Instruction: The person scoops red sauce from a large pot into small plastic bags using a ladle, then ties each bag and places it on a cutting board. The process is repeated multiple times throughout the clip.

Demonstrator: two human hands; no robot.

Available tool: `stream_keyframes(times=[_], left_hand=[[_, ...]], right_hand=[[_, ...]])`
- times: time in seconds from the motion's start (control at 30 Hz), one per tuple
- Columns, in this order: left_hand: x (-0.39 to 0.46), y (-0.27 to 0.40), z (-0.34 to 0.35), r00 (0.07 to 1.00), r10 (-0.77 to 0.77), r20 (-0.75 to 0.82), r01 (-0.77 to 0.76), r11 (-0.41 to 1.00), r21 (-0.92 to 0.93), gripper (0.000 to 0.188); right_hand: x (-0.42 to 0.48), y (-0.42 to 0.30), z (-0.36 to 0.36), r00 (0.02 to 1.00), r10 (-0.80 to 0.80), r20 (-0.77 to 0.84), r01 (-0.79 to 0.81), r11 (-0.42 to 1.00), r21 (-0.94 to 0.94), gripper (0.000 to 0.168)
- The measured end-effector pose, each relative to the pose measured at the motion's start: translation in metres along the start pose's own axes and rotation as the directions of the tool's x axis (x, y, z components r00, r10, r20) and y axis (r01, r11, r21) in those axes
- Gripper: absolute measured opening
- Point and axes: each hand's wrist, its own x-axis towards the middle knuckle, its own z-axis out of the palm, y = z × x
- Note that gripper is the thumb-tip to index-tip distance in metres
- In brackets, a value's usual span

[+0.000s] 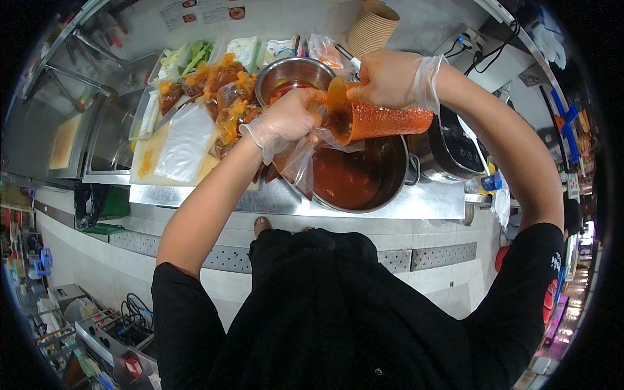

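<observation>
In a clear disposable glove, my right hand (390, 78) grips a sauce-coated measuring jug (390, 119), tipped on its side with its mouth to the left. My left hand (292, 117), gloved too, holds a clear plastic bag (300, 168) by its top, right by the jug's mouth. Reddish-brown sauce shows in the bag's lower part. Below the jug stands a large steel pot (360, 178) of red-brown sauce, partly covered by the bag and jug. A smaller steel bowl (295, 73) with red liquid is behind my left hand.
Several tied bags of brown sauce (229, 92) lie left, beside a stack of flat clear bags (187, 141) on a cutting board (146, 156). A black cooker (448, 141) stands right of the pot. Stacked paper cups (373, 29) and vegetable tubs (197, 56) line the back.
</observation>
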Motion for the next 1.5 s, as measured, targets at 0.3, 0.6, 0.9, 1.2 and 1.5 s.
stream_keyframes(times=[0.3,0.6,0.9,1.2,1.5], left_hand=[[-0.004,-0.005,-0.002,0.999,0.033,-0.017,-0.034,0.999,-0.042,0.054],[-0.009,-0.001,0.001,0.999,0.023,-0.028,-0.024,0.999,-0.035,0.055],[-0.016,0.003,0.001,0.999,0.023,-0.046,-0.024,0.999,-0.032,0.054],[-0.024,0.0,-0.003,0.992,0.068,-0.102,-0.077,0.993,-0.086,0.053],[-0.056,-0.025,-0.006,0.944,0.149,-0.294,-0.207,0.962,-0.179,0.055]], right_hand=[[0.001,0.003,0.001,1.0,0.009,-0.02,-0.009,1.0,-0.013,0.052],[0.004,-0.001,-0.001,0.999,0.027,0.036,-0.025,0.998,-0.055,0.05],[0.016,-0.021,-0.009,0.991,0.088,0.104,-0.075,0.99,-0.12,0.048],[0.017,-0.012,-0.01,0.998,0.046,0.036,-0.043,0.995,-0.088,0.049],[-0.048,0.049,0.067,0.969,0.244,-0.029,-0.188,0.811,0.555,0.046]])
